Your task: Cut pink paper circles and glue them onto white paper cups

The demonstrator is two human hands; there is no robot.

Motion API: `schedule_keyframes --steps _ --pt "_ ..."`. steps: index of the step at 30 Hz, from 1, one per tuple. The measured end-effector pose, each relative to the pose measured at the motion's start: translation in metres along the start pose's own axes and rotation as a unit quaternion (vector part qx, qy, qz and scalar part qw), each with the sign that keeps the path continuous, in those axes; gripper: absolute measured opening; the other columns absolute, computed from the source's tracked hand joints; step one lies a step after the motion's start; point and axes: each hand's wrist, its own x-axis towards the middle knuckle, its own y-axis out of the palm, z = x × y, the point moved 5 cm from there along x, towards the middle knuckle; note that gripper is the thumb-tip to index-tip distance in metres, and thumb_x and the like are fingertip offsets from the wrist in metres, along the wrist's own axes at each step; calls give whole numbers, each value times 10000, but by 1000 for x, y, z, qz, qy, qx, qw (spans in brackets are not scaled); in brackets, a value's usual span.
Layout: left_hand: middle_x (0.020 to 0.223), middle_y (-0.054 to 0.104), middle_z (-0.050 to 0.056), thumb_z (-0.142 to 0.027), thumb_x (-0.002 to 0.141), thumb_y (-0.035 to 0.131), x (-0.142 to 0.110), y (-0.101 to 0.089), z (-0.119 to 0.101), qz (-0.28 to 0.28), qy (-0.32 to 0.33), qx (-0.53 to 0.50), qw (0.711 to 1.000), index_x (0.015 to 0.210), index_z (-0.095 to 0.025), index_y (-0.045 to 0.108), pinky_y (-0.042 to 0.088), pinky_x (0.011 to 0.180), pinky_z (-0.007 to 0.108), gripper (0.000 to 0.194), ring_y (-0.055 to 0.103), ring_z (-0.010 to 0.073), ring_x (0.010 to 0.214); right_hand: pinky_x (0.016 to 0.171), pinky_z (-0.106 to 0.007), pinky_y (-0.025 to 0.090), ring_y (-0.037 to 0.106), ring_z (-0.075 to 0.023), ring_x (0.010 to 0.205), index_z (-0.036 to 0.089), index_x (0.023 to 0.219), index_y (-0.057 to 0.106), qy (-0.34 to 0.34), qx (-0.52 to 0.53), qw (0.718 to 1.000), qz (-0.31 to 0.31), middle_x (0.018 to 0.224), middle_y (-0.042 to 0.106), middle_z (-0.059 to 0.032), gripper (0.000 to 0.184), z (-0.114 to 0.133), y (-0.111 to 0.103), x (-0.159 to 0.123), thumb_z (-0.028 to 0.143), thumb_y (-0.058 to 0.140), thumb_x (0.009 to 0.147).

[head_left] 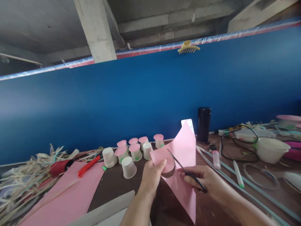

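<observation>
A sheet of pink paper (185, 147) stands upright over the table, with a rounded cut running into its left part. My left hand (151, 175) pinches the curved flap on that side, thumb on top. In my right hand (199, 180) is a pair of black-handled scissors (191, 175), its blade reaching up and left along the cut. The lower blade is mostly hidden by the paper. Behind my left hand stand several white paper cups, some topped with pink paper discs (134, 147); a bare upturned cup (129, 167) is nearest.
Left lie another pink sheet (63, 191), a red-handled tool (88, 166) and a heap of pale strips (21, 179). A black cylinder (204, 124) and a phone (188, 123) stand by the blue partition (117, 100). Tubes, a marker (238, 174) and a white bowl (271, 150) are right.
</observation>
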Motion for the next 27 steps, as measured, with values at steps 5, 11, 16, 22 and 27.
schedule_keyframes --steps 5,11,16,22,27 --pt "947 705 102 -424 763 629 -4 1 -4 12 13 31 999 967 -135 678 470 806 356 357 631 292 922 469 -218 264 362 -82 530 110 1054 695 -4 17 1000 0 575 483 26 464 -7 -3 2 426 705 714" --pt "943 707 102 -429 738 651 -5 1 -6 6 15 37 999 947 -136 693 466 791 340 361 629 293 909 460 -217 232 317 -74 529 106 1036 701 -10 23 1000 7 571 439 36 446 -4 -2 0 423 699 723" --pt "903 714 90 -408 738 654 -6 2 -9 5 13 33 999 947 -141 692 478 776 345 341 635 293 900 437 -216 230 295 -64 495 101 1032 701 -11 40 999 13 550 409 45 449 -1 1 0 435 684 732" --pt "898 715 95 -381 724 673 -7 4 -10 -5 6 10 1000 973 -139 688 487 767 350 348 643 286 880 437 -213 269 294 -64 481 124 991 719 -4 31 1000 -1 526 389 55 423 1 1 -1 442 696 713" --pt "849 718 94 -377 694 700 -10 4 -15 -40 -6 3 999 901 -133 700 482 758 355 320 646 284 838 435 -213 279 302 -68 472 145 959 730 -1 29 1000 -6 512 406 54 414 1 0 -1 462 701 693"
